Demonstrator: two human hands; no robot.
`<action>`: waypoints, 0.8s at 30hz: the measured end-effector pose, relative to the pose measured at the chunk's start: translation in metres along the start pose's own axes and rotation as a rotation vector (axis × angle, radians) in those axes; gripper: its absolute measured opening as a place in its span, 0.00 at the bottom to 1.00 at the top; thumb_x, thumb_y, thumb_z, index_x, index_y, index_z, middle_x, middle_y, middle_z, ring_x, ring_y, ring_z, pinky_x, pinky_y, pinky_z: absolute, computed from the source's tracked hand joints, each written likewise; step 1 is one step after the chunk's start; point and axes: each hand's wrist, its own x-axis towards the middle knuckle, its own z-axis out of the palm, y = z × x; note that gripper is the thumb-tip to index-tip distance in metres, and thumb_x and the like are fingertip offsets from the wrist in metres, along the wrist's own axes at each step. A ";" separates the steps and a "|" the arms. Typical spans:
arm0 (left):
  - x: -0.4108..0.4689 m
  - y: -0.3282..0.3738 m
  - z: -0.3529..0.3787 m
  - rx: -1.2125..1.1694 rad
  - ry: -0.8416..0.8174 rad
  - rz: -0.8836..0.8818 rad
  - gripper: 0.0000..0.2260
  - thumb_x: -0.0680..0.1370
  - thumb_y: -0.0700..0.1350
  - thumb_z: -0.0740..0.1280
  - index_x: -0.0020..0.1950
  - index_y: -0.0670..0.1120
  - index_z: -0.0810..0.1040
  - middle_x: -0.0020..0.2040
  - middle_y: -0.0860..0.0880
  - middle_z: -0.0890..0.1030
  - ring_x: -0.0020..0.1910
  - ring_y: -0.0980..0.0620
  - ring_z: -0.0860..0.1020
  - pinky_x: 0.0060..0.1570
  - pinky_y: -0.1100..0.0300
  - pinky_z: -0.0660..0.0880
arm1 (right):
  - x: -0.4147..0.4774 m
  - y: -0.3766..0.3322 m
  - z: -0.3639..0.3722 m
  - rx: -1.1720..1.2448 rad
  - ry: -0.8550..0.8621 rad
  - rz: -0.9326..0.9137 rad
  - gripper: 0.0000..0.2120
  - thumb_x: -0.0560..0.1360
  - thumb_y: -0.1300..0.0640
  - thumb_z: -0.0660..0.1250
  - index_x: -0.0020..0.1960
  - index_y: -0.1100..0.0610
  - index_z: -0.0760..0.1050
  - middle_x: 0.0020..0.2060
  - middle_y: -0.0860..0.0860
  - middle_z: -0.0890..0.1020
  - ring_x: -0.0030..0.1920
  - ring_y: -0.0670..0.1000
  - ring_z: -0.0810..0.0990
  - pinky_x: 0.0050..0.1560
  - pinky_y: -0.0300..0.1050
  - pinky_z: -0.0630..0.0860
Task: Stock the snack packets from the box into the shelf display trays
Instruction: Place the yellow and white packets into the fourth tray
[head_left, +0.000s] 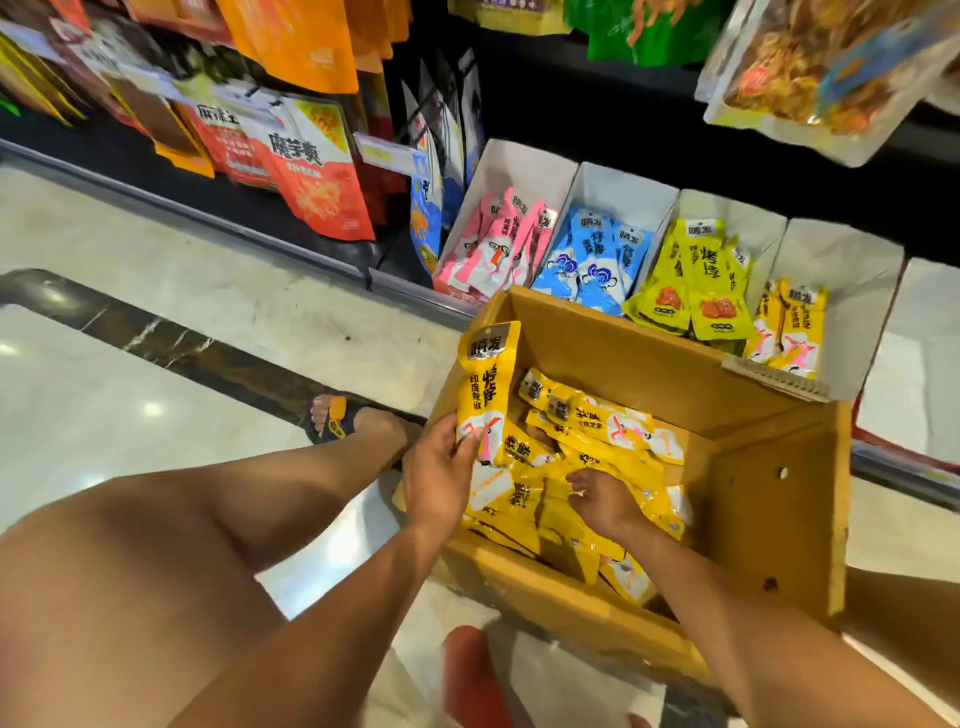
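Left hand (439, 473) is pinching a yellow packet (485, 387) by its lower end; right hand (605, 501) is curling into the heap (602, 441) in the box (623, 353), grip unclear. Packets are likely light, limp and slick; sealed ends are offering purchase.

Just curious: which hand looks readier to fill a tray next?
Probably the left hand: it holds a yellow plastic snack packet raised; the right hand is down in the brown cardboard box.
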 end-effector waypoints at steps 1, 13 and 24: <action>-0.001 -0.001 0.002 0.023 0.014 0.007 0.05 0.80 0.60 0.66 0.54 0.67 0.79 0.50 0.60 0.86 0.52 0.58 0.84 0.54 0.45 0.82 | 0.000 0.002 0.005 -0.058 -0.036 0.003 0.18 0.77 0.58 0.69 0.66 0.54 0.78 0.62 0.51 0.81 0.63 0.54 0.79 0.58 0.41 0.73; 0.000 0.003 0.002 0.177 0.082 -0.028 0.10 0.82 0.57 0.67 0.62 0.60 0.78 0.55 0.59 0.85 0.53 0.62 0.83 0.55 0.51 0.82 | 0.018 0.011 0.040 -0.438 -0.045 -0.056 0.34 0.73 0.57 0.72 0.76 0.51 0.63 0.69 0.54 0.69 0.68 0.58 0.72 0.63 0.52 0.75; -0.002 0.004 0.001 0.196 0.072 -0.012 0.09 0.82 0.58 0.68 0.62 0.61 0.77 0.57 0.59 0.85 0.54 0.62 0.83 0.54 0.50 0.84 | 0.023 0.012 0.035 -0.269 -0.101 0.016 0.26 0.70 0.51 0.77 0.66 0.52 0.76 0.61 0.55 0.79 0.62 0.56 0.77 0.58 0.44 0.74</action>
